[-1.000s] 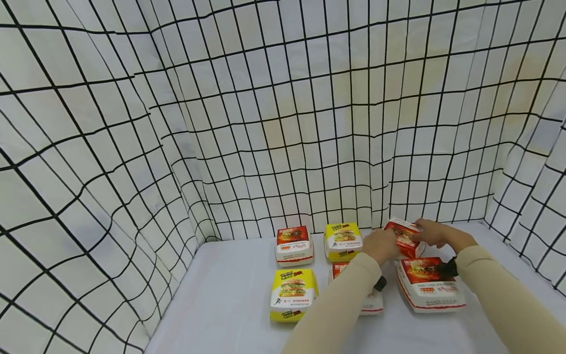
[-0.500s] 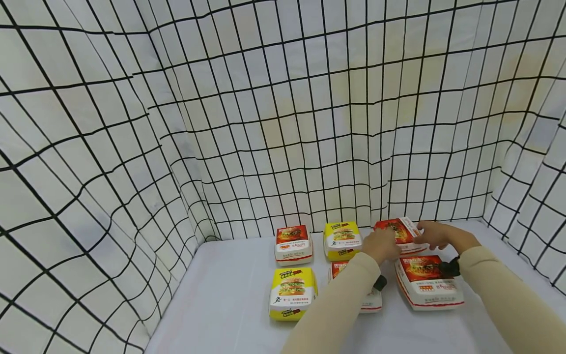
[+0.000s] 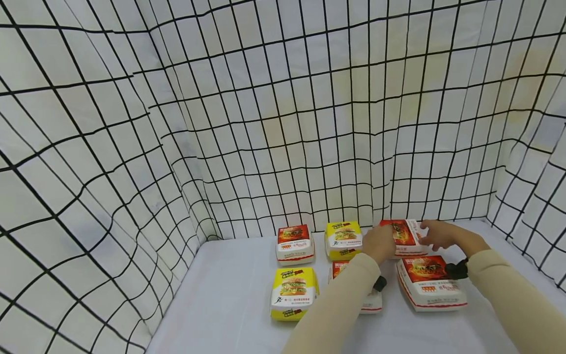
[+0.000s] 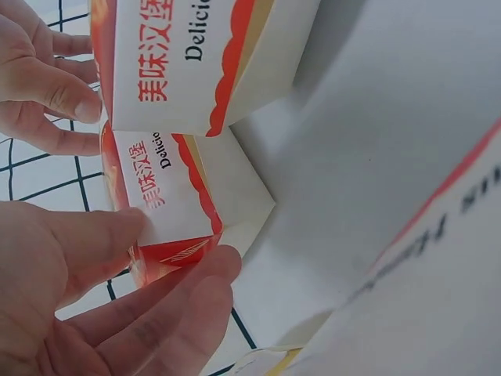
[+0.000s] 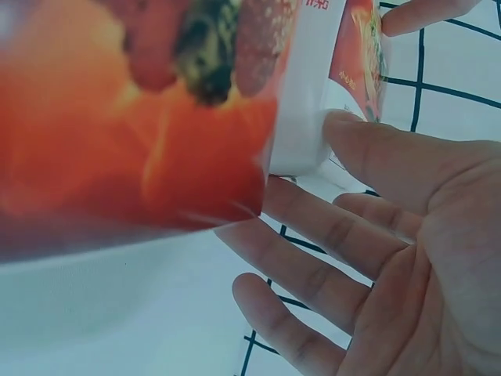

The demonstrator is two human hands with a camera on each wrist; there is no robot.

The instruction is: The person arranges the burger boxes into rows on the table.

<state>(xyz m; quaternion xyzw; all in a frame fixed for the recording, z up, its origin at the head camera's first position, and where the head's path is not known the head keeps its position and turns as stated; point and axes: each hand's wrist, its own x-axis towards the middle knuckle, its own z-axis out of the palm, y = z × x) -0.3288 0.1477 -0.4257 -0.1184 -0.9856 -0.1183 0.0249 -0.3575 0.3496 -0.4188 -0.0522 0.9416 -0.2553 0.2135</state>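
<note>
A red-and-white burger box (image 3: 401, 236) lies flat in the back row at the right, lined up with the boxes beside it. At its left end is my left hand (image 3: 379, 244); in the left wrist view the thumb and fingertips hold the box's red corner. My right hand (image 3: 444, 236) stands at the box's right end with fingers spread, and its thumb tip (image 5: 338, 124) is right at the white side. Just in front sits another red-and-white burger box (image 3: 432, 282), which looms large in the right wrist view.
A third red-and-white box (image 3: 371, 304) is partly hidden under the left sleeve. Left of it stand two yellow burger boxes (image 3: 294, 295) and one more red-and-white box (image 3: 294, 246). White cloth with a black grid (image 3: 283, 147) walls the back and sides of the white table (image 3: 212, 295).
The back-right burger box was tilted and turned between both hands; it has been straightened and lowered flat. My right hand has drawn slightly right, its fingers loosening.
</note>
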